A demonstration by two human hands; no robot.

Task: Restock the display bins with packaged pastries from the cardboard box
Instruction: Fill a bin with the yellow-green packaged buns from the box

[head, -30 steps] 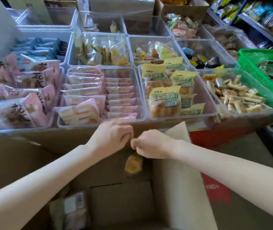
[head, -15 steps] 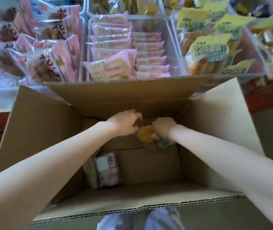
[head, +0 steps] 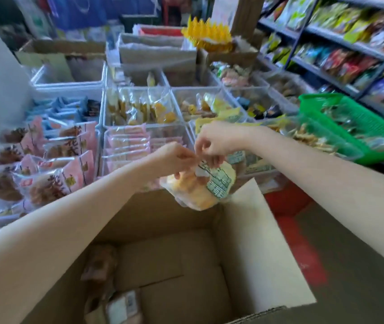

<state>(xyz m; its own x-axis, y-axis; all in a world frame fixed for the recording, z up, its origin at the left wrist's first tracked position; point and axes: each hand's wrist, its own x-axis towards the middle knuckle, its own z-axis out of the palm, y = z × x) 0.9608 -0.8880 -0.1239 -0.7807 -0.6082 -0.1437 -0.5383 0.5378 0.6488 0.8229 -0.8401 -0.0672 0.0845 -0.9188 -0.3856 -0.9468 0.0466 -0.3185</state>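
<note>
Fingers (head: 186, 157) now lifting pastry pack (head: 198, 190) higher

A metal shelving unit (head: 340, 46) with dark blue uprights runs along the right side, its tiers crowded with bright snack packets; below it sits a green plastic basket (head: 359, 127). The floor (head: 361, 265) at lower right is dull grey with a red painted strip (head: 303, 251); the far background is dim, with blue sheeting (head: 79, 10) and stacked brown cartons (head: 65, 54).
</note>
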